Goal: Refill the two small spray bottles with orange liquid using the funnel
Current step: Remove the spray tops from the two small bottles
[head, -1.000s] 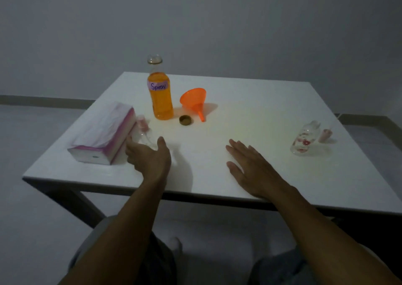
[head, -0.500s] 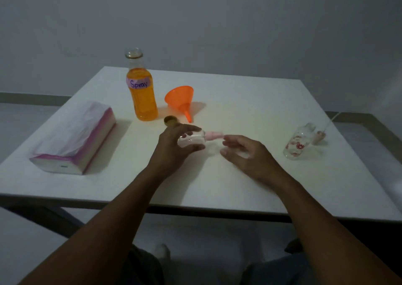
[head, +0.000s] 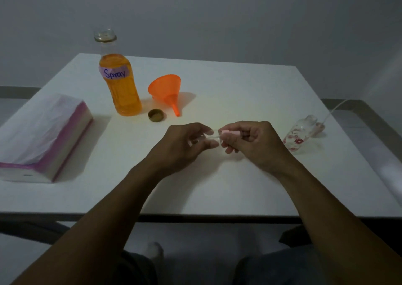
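Observation:
My left hand [head: 185, 145] grips the clear body of a small spray bottle [head: 210, 141], held sideways over the table's middle. My right hand [head: 250, 141] pinches that bottle's pink spray cap [head: 230, 132]; a thin clear tube shows between cap and body. The second small spray bottle [head: 299, 135], clear with red flowers, lies on its side at the right, its pink spray head and tube beside it. A tall open bottle of orange liquid [head: 119, 84] labelled "Spray" stands at the back left. The orange funnel [head: 166, 90] lies tipped next to it.
A brown bottle cap [head: 156, 115] lies upside down in front of the orange bottle. A pink and white tissue pack [head: 41, 137] sits at the left on the white table [head: 217, 187]. The table's front edge is close to my forearms.
My left hand picked the small bottle up from beside the tissue pack and brought it to the middle. My right hand rose from the table and took hold of the pink cap.

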`<state>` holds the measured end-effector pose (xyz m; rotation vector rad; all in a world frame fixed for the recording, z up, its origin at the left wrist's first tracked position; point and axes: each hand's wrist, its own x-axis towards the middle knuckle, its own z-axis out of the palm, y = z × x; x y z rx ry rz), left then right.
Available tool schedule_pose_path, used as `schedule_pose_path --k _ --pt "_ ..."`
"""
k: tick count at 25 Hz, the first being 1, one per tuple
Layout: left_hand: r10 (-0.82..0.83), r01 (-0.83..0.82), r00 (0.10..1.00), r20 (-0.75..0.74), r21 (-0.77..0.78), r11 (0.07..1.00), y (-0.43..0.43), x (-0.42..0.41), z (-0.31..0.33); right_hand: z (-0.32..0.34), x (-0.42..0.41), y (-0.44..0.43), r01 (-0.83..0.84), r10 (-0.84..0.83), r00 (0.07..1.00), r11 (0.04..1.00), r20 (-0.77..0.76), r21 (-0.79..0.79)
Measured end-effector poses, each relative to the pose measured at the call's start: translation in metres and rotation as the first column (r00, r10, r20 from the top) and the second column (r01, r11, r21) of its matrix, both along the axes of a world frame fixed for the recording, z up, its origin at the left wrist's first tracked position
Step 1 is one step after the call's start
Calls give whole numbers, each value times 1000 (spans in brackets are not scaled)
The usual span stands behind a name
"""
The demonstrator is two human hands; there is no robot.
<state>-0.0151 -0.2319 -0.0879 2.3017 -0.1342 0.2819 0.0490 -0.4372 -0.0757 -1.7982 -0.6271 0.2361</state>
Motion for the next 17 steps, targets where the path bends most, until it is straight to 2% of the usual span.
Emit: schedule_pose_path --k 3,6,10,12,15,17 --pt "-85 80 992 -95 -60 995 0 -5 7 5 -3 -7 -72 72 997 997 16 -18" --pt "-32 29 996 -77 -38 999 3 -10 13 15 -8 -16 -122 120 988 992 -101 -16" --pt "8 -7 998 -56 4 1000 4 -15 14 21 -13 -9 52 -76 987 985 -140 -162" --pt "13 -12 998 -53 15 1000 5 -15 14 19 -16 -3 73 -110 981 973 -162 -218" --pt "10 -9 999 -43 17 1000 7 -14 14 16 -14 -6 -11 -1 996 991 -92 -134" --pt "15 -14 999 -42 13 1000 8 -12 13 19 -13 -7 -36 22 985 996 -170 -81"
